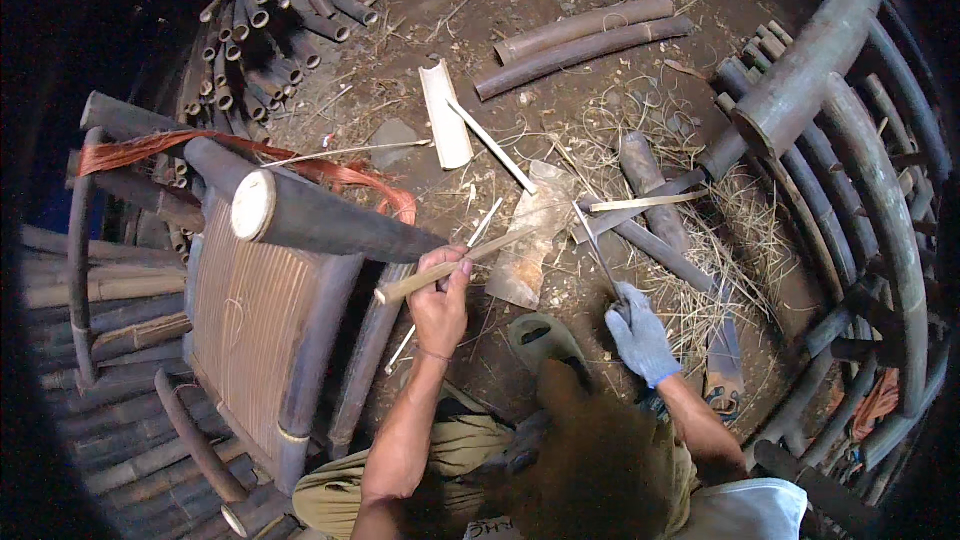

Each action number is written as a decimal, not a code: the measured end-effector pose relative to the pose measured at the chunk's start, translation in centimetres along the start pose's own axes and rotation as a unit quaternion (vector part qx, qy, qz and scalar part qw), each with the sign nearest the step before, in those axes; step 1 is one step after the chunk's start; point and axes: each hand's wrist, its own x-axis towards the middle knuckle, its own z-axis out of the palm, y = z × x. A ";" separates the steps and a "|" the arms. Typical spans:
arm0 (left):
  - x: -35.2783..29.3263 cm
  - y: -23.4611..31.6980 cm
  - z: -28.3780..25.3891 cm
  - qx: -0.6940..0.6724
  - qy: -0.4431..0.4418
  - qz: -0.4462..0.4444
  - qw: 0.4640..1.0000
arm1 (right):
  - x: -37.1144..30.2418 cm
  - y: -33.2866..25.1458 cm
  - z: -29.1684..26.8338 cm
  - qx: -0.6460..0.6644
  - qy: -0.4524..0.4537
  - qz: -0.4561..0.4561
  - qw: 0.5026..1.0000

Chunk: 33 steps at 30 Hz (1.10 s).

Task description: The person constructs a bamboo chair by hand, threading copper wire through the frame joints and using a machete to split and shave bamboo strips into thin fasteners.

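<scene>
On a littered dirt floor (560, 90), the left hand (440, 305) is gripping a bamboo strip (455, 265); the gloved right hand (640, 335), clenching a blade (595, 245), should be shaving away from the fingers.

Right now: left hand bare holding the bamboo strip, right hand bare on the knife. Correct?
Not quite. The right hand wears a blue-grey glove; it is not bare. The head view shows it gripping the knife. The rest holds: the left hand is bare and holds the bamboo strip.
</scene>
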 end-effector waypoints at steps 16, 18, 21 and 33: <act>0.9 -5.9 2.1 0.072 -0.086 0.078 0.991 | 11.1 -2.7 6.6 -0.007 -0.165 0.069 0.984; 0.7 -5.9 2.1 0.075 -0.073 0.073 0.992 | 11.2 -4.2 6.1 0.027 -0.139 0.018 0.990; 0.9 -5.8 2.3 0.080 -0.068 0.072 0.992 | 10.5 -4.0 6.5 0.063 -0.083 -0.067 0.992; 1.2 -5.3 3.0 0.090 -0.067 0.065 0.991 | 10.3 -2.9 7.2 0.010 -0.118 0.005 0.993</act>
